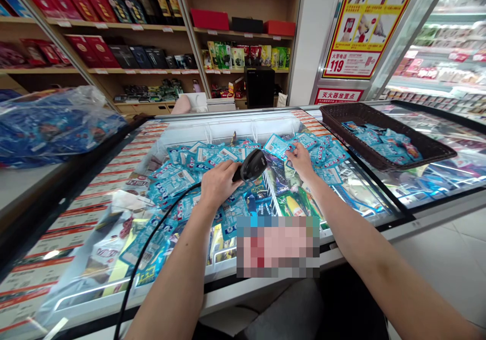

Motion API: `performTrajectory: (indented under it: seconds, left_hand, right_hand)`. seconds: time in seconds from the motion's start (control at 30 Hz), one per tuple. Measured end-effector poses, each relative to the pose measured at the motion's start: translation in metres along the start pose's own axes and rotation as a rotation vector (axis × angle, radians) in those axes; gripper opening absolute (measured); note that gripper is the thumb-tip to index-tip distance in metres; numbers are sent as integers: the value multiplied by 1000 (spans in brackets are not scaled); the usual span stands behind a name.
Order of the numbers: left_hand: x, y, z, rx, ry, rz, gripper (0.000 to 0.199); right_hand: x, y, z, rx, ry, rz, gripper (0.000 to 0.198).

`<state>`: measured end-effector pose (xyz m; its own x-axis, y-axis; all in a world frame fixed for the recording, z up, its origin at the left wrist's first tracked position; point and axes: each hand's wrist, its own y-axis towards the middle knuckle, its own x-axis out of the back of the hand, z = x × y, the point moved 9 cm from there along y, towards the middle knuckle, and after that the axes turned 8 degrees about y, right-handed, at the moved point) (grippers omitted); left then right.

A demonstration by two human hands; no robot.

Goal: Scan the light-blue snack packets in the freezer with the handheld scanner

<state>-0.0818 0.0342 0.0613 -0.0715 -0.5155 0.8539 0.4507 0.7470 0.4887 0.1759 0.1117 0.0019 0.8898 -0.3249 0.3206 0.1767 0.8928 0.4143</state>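
Note:
My left hand [220, 182] is wrapped round the handle of a black barcode scanner [253, 165], whose head points to the right. From its handle a black cable [146, 243] runs down to the lower left. Between the fingers of my right hand [300, 160] is the edge of a blue snack packet [276, 146], just beyond the scanner head. Many similar blue packets [174, 183] are spread over the glass top of a chest freezer [114, 198], around both hands. Some show white labels with barcodes.
A dark brown basket [417, 161] with several blue packets stands at the right. A clear plastic bag [56, 124] of blue packages lies at the left. Shelves [152, 71] with boxes and bottles rise behind the freezer. A pixelated patch covers part of the front edge.

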Motion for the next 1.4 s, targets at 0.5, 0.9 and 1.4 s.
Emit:
performTrajectory:
  seconds: [0.5, 0.9, 1.4]
  left_hand:
    - [1, 1, 2, 23, 26, -20, 34]
    - [5, 3, 16, 132, 56, -84, 34]
    - [10, -1, 27, 234, 32, -150, 34]
  right_hand:
    - [31, -6, 38, 71, -300, -119, 33]
    - [46, -11, 42, -1, -654, -156, 30]
    - [5, -23, 51, 234, -870, 47, 24]
